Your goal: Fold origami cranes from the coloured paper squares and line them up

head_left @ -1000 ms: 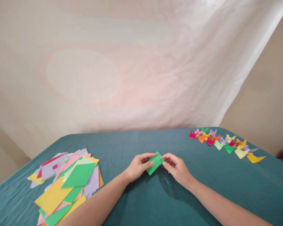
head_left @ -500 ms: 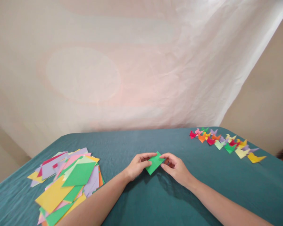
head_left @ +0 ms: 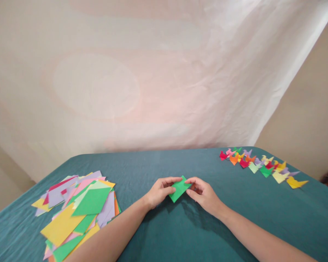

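Green paper (head_left: pixel 179 190), teal tablecloth (head_left: pixel 164 233); backdrop (head_left: pixel 164 80) seemingly pink-patterned cream.

Matt green paper (head_left: pixel 179 190); table covering (head_left: pixel 158 240) of creased matt cloth.

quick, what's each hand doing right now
Left hand: closed, holding a small green diamond-shaped paper.
Right hand: closed, pinching the same paper at its right side.

Soft light with slight blur
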Tool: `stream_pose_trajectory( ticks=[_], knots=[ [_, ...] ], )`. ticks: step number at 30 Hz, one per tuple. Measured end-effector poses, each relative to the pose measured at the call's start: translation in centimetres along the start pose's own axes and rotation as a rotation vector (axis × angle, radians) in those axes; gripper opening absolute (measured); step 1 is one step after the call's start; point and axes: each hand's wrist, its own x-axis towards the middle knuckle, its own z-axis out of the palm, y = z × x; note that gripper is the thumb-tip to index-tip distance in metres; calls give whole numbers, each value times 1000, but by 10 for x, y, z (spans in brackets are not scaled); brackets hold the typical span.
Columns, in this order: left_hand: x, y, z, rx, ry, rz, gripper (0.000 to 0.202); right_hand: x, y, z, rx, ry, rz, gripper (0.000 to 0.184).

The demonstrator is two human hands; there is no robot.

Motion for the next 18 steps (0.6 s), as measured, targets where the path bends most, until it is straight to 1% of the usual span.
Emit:
stream_pose_trajectory(
  ticks=[10,15,18],
  knots=[
    [-1,0,0,6,8,1,42,-1,0,0,32,-21,3,23],
    [0,1,0,-15,22,1,44,-2,3,1,34,-51,-13,27],
    [0,1,0,-32,10,-5,45,-2,5,1,44,-64,-22,29]
  ],
)
